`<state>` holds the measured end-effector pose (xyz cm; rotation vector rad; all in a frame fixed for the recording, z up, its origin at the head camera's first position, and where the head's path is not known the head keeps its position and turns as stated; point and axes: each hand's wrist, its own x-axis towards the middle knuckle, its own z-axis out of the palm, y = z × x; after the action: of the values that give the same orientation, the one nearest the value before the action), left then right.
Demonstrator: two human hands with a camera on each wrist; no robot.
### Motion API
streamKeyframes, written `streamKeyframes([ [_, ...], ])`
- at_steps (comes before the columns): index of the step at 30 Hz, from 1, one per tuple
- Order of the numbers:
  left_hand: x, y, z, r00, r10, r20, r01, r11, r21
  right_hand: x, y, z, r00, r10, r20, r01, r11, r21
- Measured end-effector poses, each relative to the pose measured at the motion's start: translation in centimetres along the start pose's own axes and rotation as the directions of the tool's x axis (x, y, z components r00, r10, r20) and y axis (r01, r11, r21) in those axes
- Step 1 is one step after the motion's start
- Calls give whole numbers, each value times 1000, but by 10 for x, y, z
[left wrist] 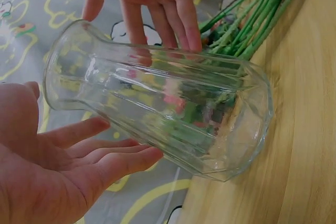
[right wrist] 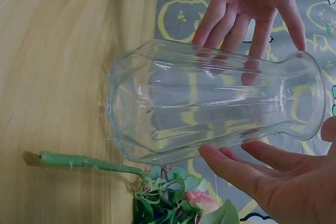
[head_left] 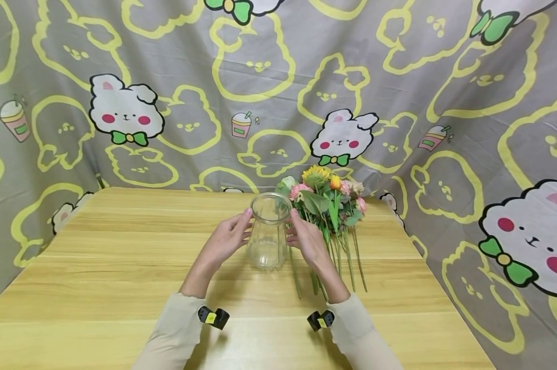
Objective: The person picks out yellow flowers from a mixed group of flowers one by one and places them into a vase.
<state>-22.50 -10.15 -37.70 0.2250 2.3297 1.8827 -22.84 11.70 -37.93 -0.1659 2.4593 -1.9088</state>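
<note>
A clear glass vase (head_left: 265, 252) with a flared rim and faceted sides stands upright on the wooden table. On its left is my left hand (head_left: 225, 237), thumb by the rim and fingers nearly straight along the glass. My right hand (head_left: 309, 244) mirrors it on the other side, thumb near the rim. In the left wrist view the left fingers (left wrist: 123, 163) lie at the vase's side without curling round it. The right wrist view has the right fingers (right wrist: 231, 169) extended at the glass in the same way. Whether every fingertip touches is hard to tell.
A bunch of flowers (head_left: 322, 203), with yellow, orange and pink blooms and long green stems, lies just right of the vase, partly behind my right hand. A patterned grey cloth (head_left: 274, 144) hangs behind the wooden table (head_left: 121, 257) and along both sides.
</note>
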Motion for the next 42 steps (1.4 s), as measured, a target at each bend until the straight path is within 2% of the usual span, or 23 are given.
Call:
streamKeyframes([
  [7,-1,1,0,1000,13,-11,-13,1000,4,-1,-1,-1,1000,1,-19,-1,1000,13],
  [16,-1,3,3,999,22,-39,-20,999,50,-2,-2,-2,1000,-8,-26,7,999,-49],
  [23,-3,6,7,998,22,-52,-22,1000,10,-1,-2,-1,999,27,19,-28,998,59],
  [28,-3,6,7,998,28,-62,-28,1000,8,-2,-3,1,1000,22,16,-23,997,77],
  [36,-4,6,2,999,42,-33,-42,999,-6,-2,-4,2,1000,21,11,-22,995,98],
  [42,-3,5,0,999,49,-19,-50,998,-40,-2,-3,1,1000,20,8,-20,998,61],
])
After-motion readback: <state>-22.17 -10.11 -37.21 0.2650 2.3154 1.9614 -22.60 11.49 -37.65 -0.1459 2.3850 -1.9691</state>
